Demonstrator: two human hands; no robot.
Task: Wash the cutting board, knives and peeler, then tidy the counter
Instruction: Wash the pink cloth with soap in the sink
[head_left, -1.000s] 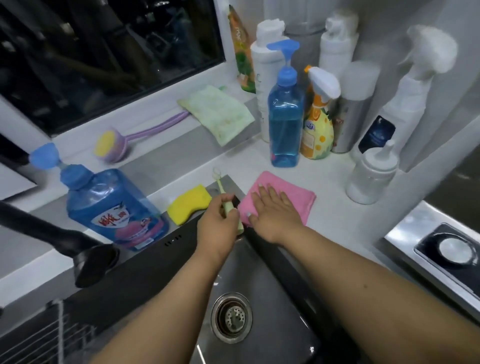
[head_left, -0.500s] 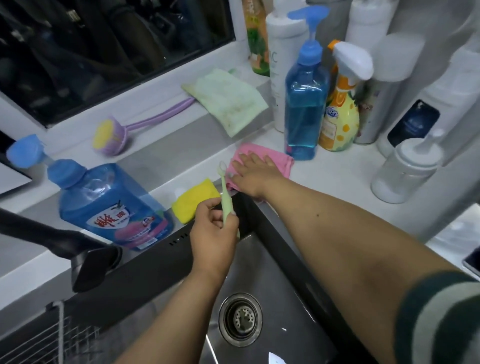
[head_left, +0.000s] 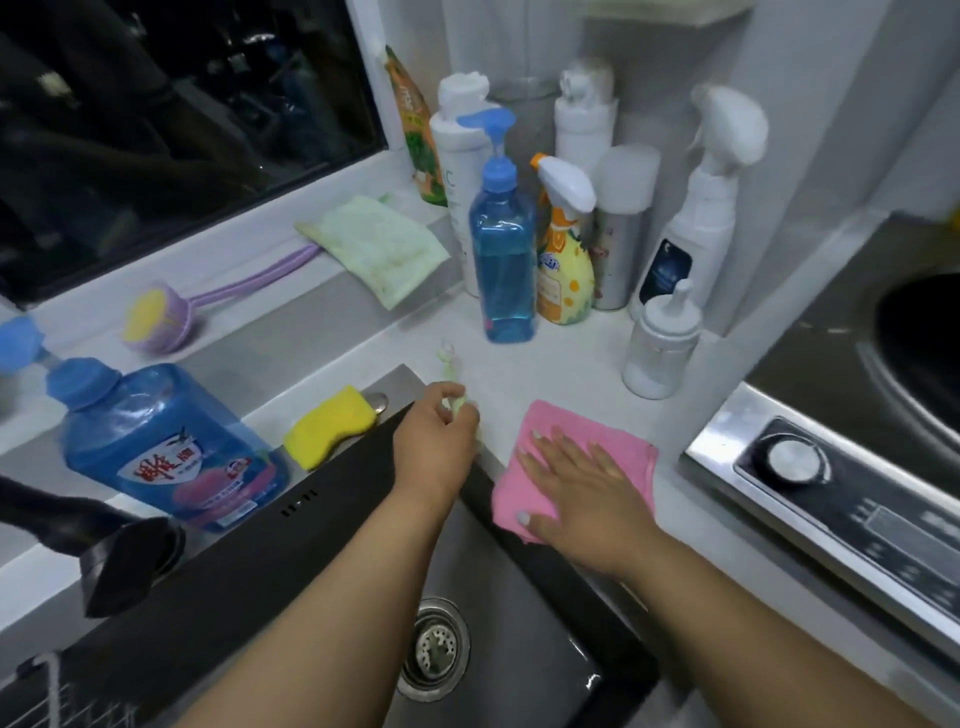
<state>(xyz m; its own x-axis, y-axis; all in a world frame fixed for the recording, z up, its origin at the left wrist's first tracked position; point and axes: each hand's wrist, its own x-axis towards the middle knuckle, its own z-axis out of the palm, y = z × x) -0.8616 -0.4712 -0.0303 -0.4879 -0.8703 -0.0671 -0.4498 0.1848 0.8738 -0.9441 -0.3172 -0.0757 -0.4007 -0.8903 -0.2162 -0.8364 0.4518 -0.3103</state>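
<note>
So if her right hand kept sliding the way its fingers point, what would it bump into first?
Probably the tall blue pump bottle. The right hand lies flat on the pink cloth, fingers aimed up-left over bare counter; depth is unclear.

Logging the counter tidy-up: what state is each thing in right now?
left hand: grips the pale green brush
right hand: flat, pressing the pink cloth
pink cloth: spread on the counter beside the sink
yellow sponge: lying at the sink rim
sink: no dishes visible

Yellow sponge (head_left: 329, 432) at sink (head_left: 519, 597) rim; blue detergent bottle (head_left: 171, 441) beside it.
</note>
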